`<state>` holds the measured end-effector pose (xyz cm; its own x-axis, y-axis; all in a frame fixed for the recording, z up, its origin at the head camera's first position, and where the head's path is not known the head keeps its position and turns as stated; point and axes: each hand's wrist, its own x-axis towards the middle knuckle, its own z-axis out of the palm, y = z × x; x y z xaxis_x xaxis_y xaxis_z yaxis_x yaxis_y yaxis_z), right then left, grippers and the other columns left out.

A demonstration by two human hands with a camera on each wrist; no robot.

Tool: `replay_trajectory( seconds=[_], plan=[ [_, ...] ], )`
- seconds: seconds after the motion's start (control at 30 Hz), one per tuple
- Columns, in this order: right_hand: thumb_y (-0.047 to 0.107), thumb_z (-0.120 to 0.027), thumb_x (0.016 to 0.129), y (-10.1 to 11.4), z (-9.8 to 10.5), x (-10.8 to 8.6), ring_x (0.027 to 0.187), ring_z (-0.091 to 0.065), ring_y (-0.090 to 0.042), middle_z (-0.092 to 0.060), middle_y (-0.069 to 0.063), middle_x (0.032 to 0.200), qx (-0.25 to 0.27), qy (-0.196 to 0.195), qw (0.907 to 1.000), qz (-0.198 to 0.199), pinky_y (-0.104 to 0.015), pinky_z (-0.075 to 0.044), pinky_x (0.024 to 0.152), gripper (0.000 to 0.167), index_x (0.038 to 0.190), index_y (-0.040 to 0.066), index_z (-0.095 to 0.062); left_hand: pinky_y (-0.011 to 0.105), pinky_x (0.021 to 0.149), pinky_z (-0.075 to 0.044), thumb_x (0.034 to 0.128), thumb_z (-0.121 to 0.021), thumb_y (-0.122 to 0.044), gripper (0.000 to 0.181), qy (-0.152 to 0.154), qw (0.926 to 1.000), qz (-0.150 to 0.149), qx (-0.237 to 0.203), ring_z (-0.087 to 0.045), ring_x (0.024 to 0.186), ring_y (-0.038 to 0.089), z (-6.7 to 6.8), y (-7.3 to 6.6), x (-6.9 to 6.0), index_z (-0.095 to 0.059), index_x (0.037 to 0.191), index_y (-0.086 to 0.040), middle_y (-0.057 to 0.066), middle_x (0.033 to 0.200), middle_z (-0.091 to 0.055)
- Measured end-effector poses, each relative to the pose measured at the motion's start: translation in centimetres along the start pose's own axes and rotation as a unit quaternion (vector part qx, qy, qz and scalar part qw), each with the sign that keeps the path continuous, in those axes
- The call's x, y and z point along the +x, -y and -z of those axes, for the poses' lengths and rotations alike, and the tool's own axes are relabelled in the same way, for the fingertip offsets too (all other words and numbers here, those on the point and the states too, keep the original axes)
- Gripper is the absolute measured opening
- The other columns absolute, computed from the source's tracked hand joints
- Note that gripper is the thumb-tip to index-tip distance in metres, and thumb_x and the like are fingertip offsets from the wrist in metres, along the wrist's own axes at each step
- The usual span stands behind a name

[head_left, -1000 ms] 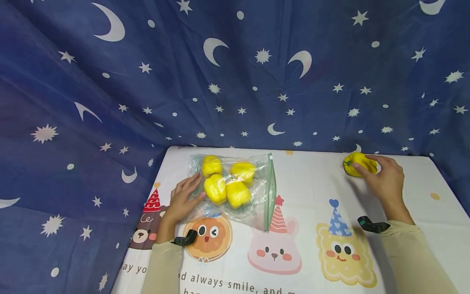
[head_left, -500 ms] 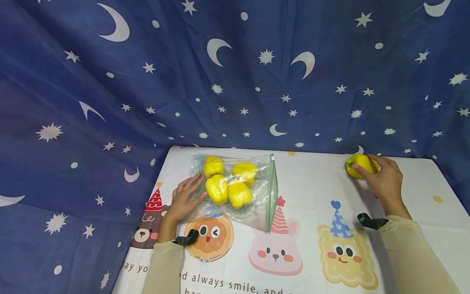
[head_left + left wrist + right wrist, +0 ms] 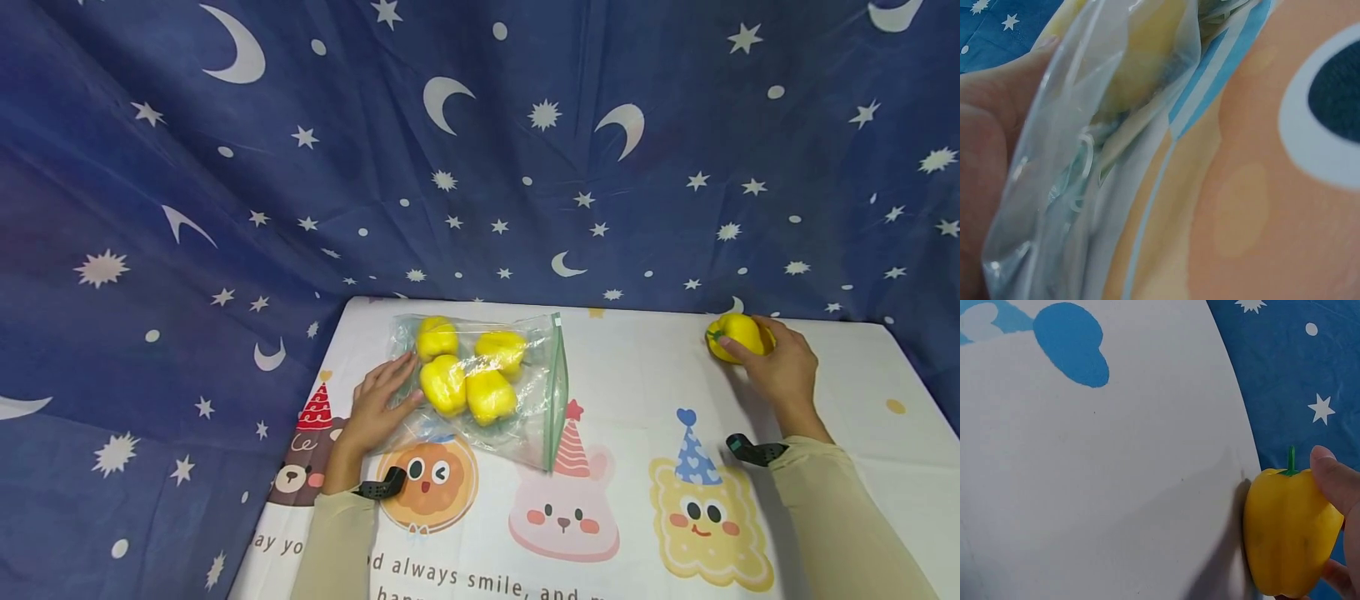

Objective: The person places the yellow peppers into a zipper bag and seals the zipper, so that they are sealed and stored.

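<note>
On the left part of the table lies a clear zip bag (image 3: 528, 417) with a green closure strip, several yellow bell peppers (image 3: 491, 396) inside it. My left hand (image 3: 378, 408) rests at the bag's left end, fingers fairly straight and touching the plastic. The left wrist view has the crumpled plastic (image 3: 1035, 206) beside the thumb and palm. Far off to the right, my right hand (image 3: 783, 362) grips a single yellow bell pepper (image 3: 1288, 531) with a green stem, near the table's back edge. The thumb lies on its near side; most other fingers are hidden behind it.
A white tablecloth (image 3: 637, 375) with printed cartoon figures covers the table. Behind and to the left hangs a dark blue cloth (image 3: 480, 150) with moons and stars. The table's back edge runs close behind the bag and the single pepper.
The held pepper has turned a little in my right hand, its stem side now more towards me. My right hand has shifted slightly; the left hand and bag stay put.
</note>
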<state>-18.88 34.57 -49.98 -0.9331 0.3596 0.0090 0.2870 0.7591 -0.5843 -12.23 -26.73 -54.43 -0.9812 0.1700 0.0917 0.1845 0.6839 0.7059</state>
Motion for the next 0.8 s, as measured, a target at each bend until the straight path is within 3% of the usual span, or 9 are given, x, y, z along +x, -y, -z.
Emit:
replay_trajectory(
  seconds=[0.47,0.8],
  plan=[
    [0.053,-0.061,0.098,0.01,0.11,-0.47,0.145,-0.032,-0.053,-0.034,-0.030,0.160,0.007,0.005,0.9997,-0.021,-0.066,-0.025,0.120,0.082,0.159,0.007,-0.034,0.063,0.119,-0.010,0.0981,-0.065,-0.041,0.065,0.001,1.0000,0.008,0.002,-0.022,0.153,0.032,-0.05,-0.21,0.09,-0.041,0.157,-0.029,-0.001,0.167,-0.034],
    [0.057,-0.059,0.098,0.09,0.48,-0.70,0.143,-0.030,-0.056,-0.030,-0.034,0.159,0.020,0.026,0.9994,-0.014,-0.072,-0.029,0.114,0.083,0.161,0.010,-0.031,0.064,0.118,-0.011,0.0986,-0.065,-0.041,0.065,0.001,1.0000,0.002,0.008,-0.022,0.153,0.033,0.06,-0.23,0.07,-0.041,0.157,-0.027,0.000,0.167,-0.034]
  ],
)
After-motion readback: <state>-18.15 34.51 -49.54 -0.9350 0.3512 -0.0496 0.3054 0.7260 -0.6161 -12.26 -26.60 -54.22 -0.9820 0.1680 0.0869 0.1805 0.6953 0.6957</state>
